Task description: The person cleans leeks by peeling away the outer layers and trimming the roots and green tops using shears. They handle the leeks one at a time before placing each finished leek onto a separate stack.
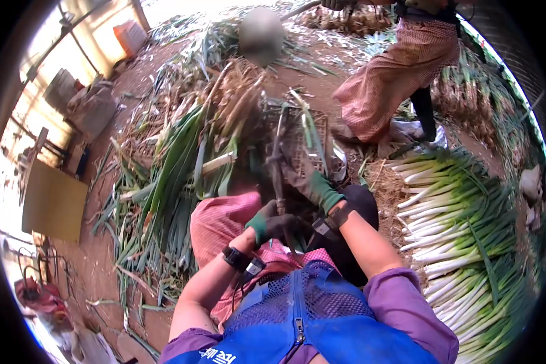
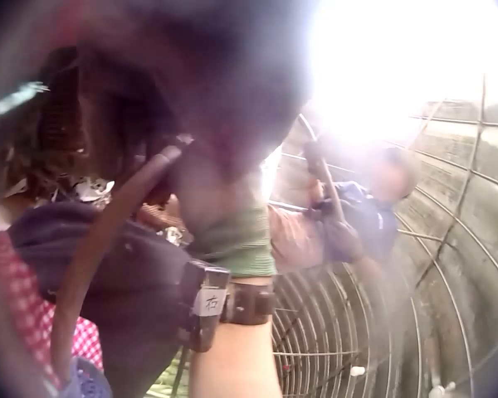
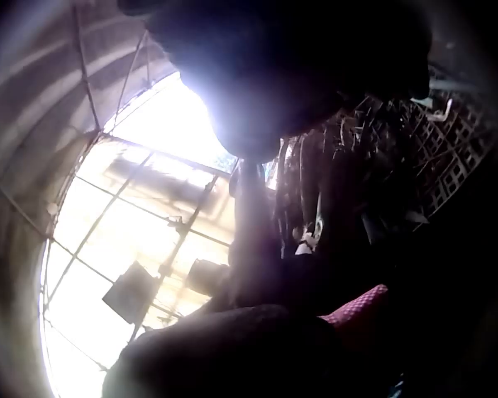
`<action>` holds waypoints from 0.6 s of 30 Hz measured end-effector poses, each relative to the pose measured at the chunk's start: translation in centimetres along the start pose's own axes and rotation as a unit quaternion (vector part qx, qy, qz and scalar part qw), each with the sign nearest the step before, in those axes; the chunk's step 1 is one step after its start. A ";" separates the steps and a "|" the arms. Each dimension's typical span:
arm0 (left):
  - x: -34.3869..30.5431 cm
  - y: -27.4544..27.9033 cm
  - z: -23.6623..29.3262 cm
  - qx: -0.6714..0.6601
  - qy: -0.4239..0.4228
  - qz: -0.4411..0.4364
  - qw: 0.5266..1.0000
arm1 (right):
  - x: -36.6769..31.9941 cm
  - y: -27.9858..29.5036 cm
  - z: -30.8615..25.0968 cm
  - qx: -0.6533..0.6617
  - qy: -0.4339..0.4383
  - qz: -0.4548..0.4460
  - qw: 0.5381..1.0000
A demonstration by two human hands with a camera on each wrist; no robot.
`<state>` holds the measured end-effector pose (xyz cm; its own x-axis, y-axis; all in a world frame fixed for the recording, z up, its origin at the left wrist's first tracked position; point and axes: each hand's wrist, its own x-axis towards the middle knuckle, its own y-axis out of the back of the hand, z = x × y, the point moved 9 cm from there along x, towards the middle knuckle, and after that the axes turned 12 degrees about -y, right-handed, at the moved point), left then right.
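Observation:
My left hand (image 1: 272, 223), in a dark glove with a green cuff, grips a brown hose (image 2: 100, 240) by its upper end, where a metal fitting shows. A thin wand-like part stands up from that fist in the head view. Beside it my right hand (image 1: 312, 187), gloved alike, reaches across with blurred fingers over the upper part; I cannot tell whether they close on it. The left wrist view shows the right glove's green cuff (image 2: 236, 249) close by. Dark shadow hides most of the hand in the right wrist view.
Untrimmed long green onions (image 1: 170, 176) heap up on the left. White-stemmed ones (image 1: 431, 242) lie in a row on the right. A plastic crate (image 1: 312, 130) stands ahead. Another person in a checked skirt (image 1: 394, 79) stands beyond it. A yellowish board (image 1: 54, 200) leans at far left.

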<state>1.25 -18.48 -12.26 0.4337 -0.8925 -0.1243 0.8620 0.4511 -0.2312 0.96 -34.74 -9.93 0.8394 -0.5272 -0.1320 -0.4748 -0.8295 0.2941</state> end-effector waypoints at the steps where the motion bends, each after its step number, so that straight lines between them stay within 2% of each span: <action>1: 0.2 1.1 -0.3 0.042 -0.008 0.000 0.999 | -0.1 -1.4 -0.9 0.134 0.013 -0.074 0.988; 2: 0.7 1.9 0.1 0.163 -0.047 -0.021 0.985 | 0.1 -1.7 -2.3 0.089 0.048 -0.050 0.994; 3: 1.0 2.1 0.0 0.227 -0.037 -0.032 0.973 | -0.2 -1.9 -4.6 0.043 0.086 -0.025 0.995; 4: 1.0 1.8 0.5 0.294 -0.009 -0.027 0.955 | -0.1 -2.9 -4.9 0.188 0.027 -0.070 0.979; 5: 0.8 1.5 1.2 0.361 0.020 -0.024 0.932 | -0.1 -3.2 -4.7 0.129 -0.016 -0.052 0.990; 6: 0.7 1.0 2.0 0.369 0.021 -0.040 0.928 | -0.3 -3.2 -4.1 0.068 -0.058 -0.033 0.995; 7: 1.0 1.0 0.6 0.295 0.031 -0.078 0.952 | -0.7 -3.0 -3.6 0.006 -0.100 -0.013 0.995; 8: 1.6 1.1 -1.3 0.219 0.041 -0.115 0.968 | -1.3 -3.5 -2.2 0.058 -0.203 -0.059 0.976; 9: 2.0 1.0 -2.2 0.141 0.049 -0.151 0.977 | 0.0 -3.9 0.2 0.083 -0.159 -0.052 0.982; 10: 1.2 0.9 1.4 0.231 0.093 -0.207 0.946 | -0.4 -4.0 1.3 0.075 -0.216 -0.072 0.971; 11: 1.4 2.4 2.0 0.278 0.104 -0.239 0.925 | -1.1 -4.2 2.2 0.066 -0.271 -0.092 0.956; 12: 2.7 4.8 4.2 0.381 0.028 -0.218 0.898 | -1.2 -2.8 2.0 -0.029 -0.232 -0.011 0.972; 13: 3.9 7.1 6.6 0.478 -0.046 -0.194 0.856 | -2.2 -3.0 1.7 0.000 -0.261 -0.021 0.965; 15: 5.9 13.1 9.7 0.427 0.014 -0.145 0.892 | -0.9 -2.1 7.2 -0.150 -0.231 0.028 0.961; 16: 6.9 17.3 11.4 0.451 0.012 -0.051 0.891 | -1.3 -2.1 9.4 -0.161 -0.278 0.007 0.947; 17: 7.5 21.3 13.0 0.470 0.009 0.044 0.881 | -1.6 -2.2 11.0 -0.173 -0.323 -0.014 0.931; 18: 7.9 24.9 14.5 0.539 0.014 0.118 0.834 | -1.7 -2.3 11.9 -0.239 -0.350 -0.025 0.905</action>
<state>29.97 -14.39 -4.99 0.6307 -0.7728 -0.0703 0.4951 0.3310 0.8033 -2.54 -34.16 -21.66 0.4035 -0.6169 -0.6757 -0.1309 -0.7698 0.6247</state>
